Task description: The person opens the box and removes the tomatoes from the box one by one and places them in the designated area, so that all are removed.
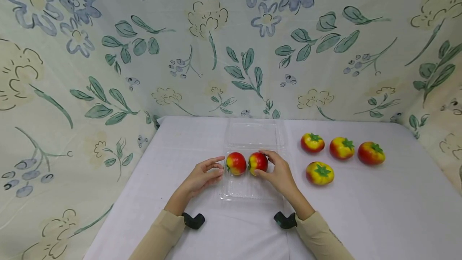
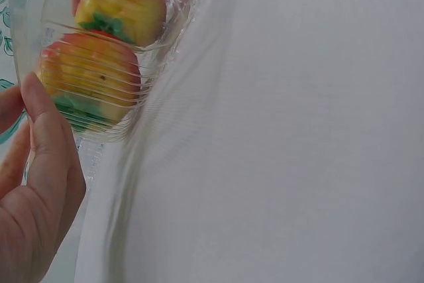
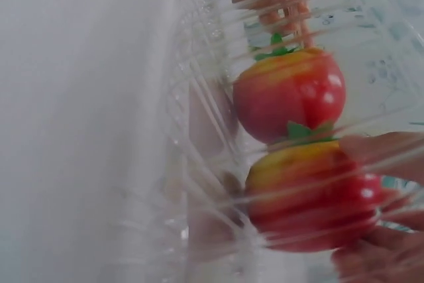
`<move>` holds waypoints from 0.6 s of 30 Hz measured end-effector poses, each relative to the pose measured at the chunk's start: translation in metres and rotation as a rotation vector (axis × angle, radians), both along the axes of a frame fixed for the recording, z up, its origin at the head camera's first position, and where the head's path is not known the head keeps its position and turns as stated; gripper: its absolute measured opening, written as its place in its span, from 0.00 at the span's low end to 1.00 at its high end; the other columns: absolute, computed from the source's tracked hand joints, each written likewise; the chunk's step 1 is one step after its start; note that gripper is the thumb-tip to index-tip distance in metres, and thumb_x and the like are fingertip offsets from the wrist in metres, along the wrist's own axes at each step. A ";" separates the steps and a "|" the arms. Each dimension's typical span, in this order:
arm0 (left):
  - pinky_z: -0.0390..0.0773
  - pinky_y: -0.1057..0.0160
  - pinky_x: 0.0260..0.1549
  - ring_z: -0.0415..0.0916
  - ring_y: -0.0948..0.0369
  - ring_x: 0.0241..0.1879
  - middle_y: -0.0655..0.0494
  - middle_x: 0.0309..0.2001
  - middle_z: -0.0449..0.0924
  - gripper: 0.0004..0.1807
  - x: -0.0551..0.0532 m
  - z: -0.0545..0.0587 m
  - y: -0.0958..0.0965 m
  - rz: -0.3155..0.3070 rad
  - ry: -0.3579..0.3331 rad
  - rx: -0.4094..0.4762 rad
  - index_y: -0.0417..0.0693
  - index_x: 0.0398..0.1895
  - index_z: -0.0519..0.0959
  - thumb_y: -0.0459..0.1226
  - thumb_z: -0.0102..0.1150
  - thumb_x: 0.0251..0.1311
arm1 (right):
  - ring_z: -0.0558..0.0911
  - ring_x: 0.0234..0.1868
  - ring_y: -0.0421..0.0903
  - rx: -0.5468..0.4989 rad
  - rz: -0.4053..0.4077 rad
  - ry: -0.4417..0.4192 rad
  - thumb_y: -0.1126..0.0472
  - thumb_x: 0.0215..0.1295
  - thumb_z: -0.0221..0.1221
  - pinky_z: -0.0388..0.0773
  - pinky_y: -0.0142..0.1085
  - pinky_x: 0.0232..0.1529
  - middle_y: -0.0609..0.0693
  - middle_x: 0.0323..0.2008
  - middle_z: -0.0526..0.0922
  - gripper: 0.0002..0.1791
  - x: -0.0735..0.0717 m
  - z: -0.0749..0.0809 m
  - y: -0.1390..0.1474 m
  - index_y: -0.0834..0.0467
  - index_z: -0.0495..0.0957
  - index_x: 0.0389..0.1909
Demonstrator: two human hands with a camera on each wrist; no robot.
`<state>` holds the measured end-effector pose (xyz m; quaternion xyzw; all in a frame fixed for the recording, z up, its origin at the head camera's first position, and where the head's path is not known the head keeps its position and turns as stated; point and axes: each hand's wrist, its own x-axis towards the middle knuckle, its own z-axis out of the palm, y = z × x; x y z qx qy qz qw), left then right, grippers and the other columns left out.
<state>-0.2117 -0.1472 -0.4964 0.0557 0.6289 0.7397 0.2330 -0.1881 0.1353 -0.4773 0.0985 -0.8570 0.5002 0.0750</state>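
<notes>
A clear plastic clamshell box (image 1: 249, 189) lies with its lid raised on the far side. In its base sit two red-and-yellow persimmons with green leafy tops, side by side. My right hand (image 1: 279, 171) holds the right persimmon (image 1: 259, 163) between thumb and fingers, also seen gripping this persimmon (image 3: 311, 197) in the right wrist view. The left persimmon (image 1: 236, 163) is beside it, its leafy top turned left. My left hand (image 1: 202, 175) is at the box's left wall, fingers loosely bent. In the left wrist view, its fingertips (image 2: 36, 91) are right at the clear wall.
To the right of the box lie several more persimmons: one at the front (image 1: 320, 173) and a row behind, ending in a redder persimmon (image 1: 371, 153). A white cloth (image 1: 361, 216) covers the table. A floral curtain (image 1: 231, 43) hangs behind it.
</notes>
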 end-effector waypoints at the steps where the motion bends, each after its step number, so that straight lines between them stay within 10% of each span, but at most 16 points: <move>1: 0.83 0.67 0.44 0.78 0.64 0.36 0.51 0.47 0.74 0.30 0.000 0.000 0.000 0.000 0.000 0.001 0.41 0.72 0.67 0.28 0.60 0.66 | 0.74 0.62 0.60 0.001 0.000 0.004 0.68 0.51 0.75 0.71 0.55 0.63 0.59 0.60 0.77 0.35 0.000 -0.001 0.000 0.61 0.75 0.62; 18: 0.83 0.67 0.44 0.78 0.64 0.37 0.50 0.47 0.74 0.30 0.000 0.000 0.000 -0.013 0.013 -0.009 0.41 0.72 0.67 0.28 0.60 0.67 | 0.76 0.59 0.59 0.026 -0.001 0.035 0.69 0.48 0.76 0.74 0.54 0.61 0.60 0.58 0.78 0.35 0.002 0.001 -0.001 0.63 0.75 0.60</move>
